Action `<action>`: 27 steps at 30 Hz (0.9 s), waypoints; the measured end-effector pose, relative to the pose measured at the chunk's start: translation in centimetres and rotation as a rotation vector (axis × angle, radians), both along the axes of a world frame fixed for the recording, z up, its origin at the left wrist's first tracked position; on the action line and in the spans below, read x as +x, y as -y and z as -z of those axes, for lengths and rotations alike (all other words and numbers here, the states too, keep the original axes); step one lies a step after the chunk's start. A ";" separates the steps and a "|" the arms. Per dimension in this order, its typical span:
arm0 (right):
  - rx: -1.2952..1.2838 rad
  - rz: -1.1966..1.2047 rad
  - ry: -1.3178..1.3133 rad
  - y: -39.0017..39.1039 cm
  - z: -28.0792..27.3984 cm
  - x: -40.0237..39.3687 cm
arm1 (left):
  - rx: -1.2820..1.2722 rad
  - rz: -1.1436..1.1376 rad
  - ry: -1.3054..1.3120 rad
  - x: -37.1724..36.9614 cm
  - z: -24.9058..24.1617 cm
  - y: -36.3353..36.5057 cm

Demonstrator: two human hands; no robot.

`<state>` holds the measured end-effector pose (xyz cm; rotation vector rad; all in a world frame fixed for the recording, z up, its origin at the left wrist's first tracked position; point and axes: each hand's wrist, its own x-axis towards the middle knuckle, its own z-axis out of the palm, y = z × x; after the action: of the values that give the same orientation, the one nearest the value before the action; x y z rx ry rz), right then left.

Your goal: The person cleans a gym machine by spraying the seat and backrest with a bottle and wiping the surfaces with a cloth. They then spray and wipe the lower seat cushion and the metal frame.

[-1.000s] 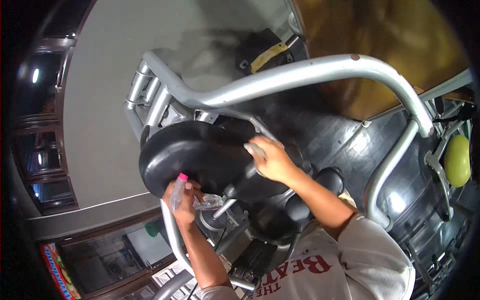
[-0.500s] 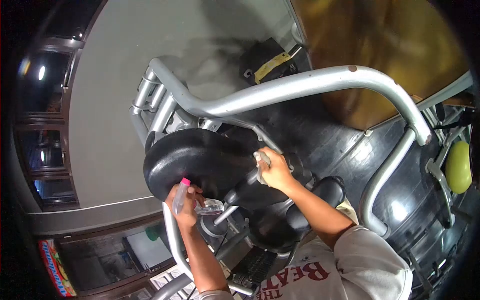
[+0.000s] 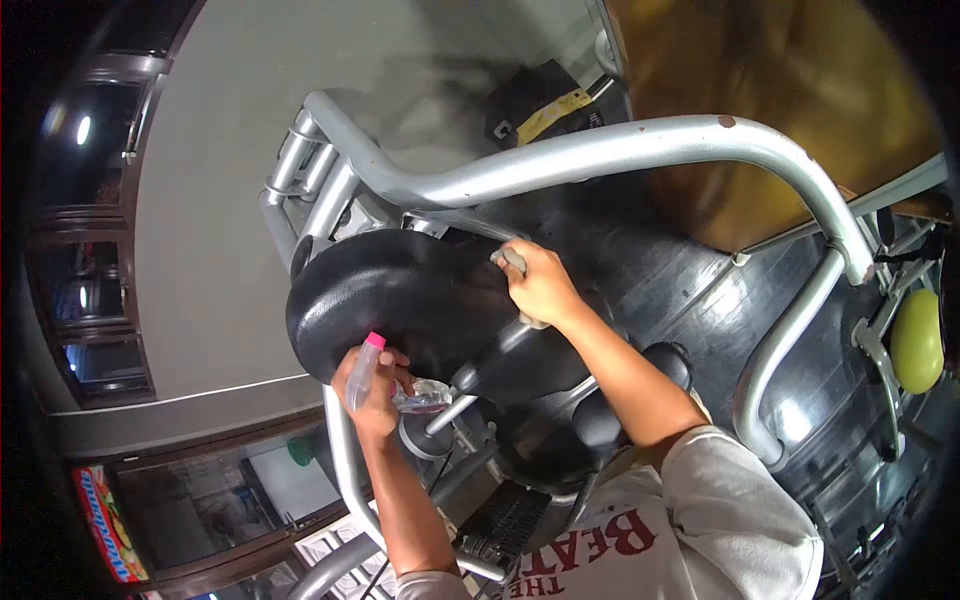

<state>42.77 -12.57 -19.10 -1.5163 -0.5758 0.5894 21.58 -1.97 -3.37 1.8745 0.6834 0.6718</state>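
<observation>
My left hand (image 3: 372, 395) is closed around a clear spray bottle (image 3: 428, 396) with a pink nozzle tip, held beside the lower left of a black padded seat (image 3: 400, 290). The nozzle points upward in the view, and the bottle's clear body sticks out to the right of my fingers. My right hand (image 3: 540, 285) grips a crumpled grey cloth (image 3: 513, 262) at the right part of the black pad. Part of the cloth shows below my palm; the rest is hidden by my fingers.
A silver tubular frame (image 3: 600, 150) arches over the pad and down the right side. A black box with a yellow strip (image 3: 550, 112) stands by the grey wall. At the far right is a lime-green rounded pad (image 3: 915, 342). Windows (image 3: 90, 240) line the left.
My right hand has moved up and slightly left with the cloth. My left hand keeps its hold on the spray bottle, a little higher in view. The camera view has shifted slightly.
</observation>
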 end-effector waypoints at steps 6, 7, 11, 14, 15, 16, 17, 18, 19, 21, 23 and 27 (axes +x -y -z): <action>0.125 0.213 0.124 3.7 -0.4 -5.3 | -0.014 -0.057 -0.054 0.2 -0.3 0.2; 0.137 0.220 0.162 3.1 -0.4 -5.2 | -0.014 -0.049 -0.050 0.0 -0.4 0.2; 0.346 0.204 0.265 -1.1 -5.5 -1.9 | -0.013 -0.045 -0.036 0.3 -0.2 0.0; 0.416 0.270 0.317 -2.3 -7.0 -2.3 | -0.023 -0.072 -0.005 0.2 -0.3 0.3; 0.379 0.279 0.349 -1.3 -6.1 -3.2 | -0.034 -0.077 0.002 0.1 -0.1 0.1; 0.354 0.297 0.460 0.1 -4.9 -3.9 | -0.045 -0.081 0.012 0.1 0.0 0.0; 0.322 0.303 0.466 1.2 -2.3 -4.8 | -0.083 -0.100 0.000 0.3 -0.1 0.0; 0.268 0.318 0.462 2.5 0.9 -5.6 | -0.084 -0.094 -0.001 0.5 -0.3 -0.1; 0.121 0.253 0.536 3.7 5.5 -5.8 | -0.090 -0.091 -0.001 0.7 -0.4 0.0; 0.198 0.234 0.678 4.0 6.3 -5.6 | -0.098 -0.117 -0.025 0.6 -0.9 0.6; 0.229 0.325 0.535 2.8 4.2 -6.1 | -0.144 -0.120 0.091 -0.1 -0.3 1.1; 0.416 0.323 0.577 1.3 -4.8 -7.2 | -0.218 -0.088 0.262 -4.5 5.2 5.1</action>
<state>35.62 -13.90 -14.26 -1.3290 -0.8113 -0.2260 17.10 -7.06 -8.55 1.5308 0.6433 0.8464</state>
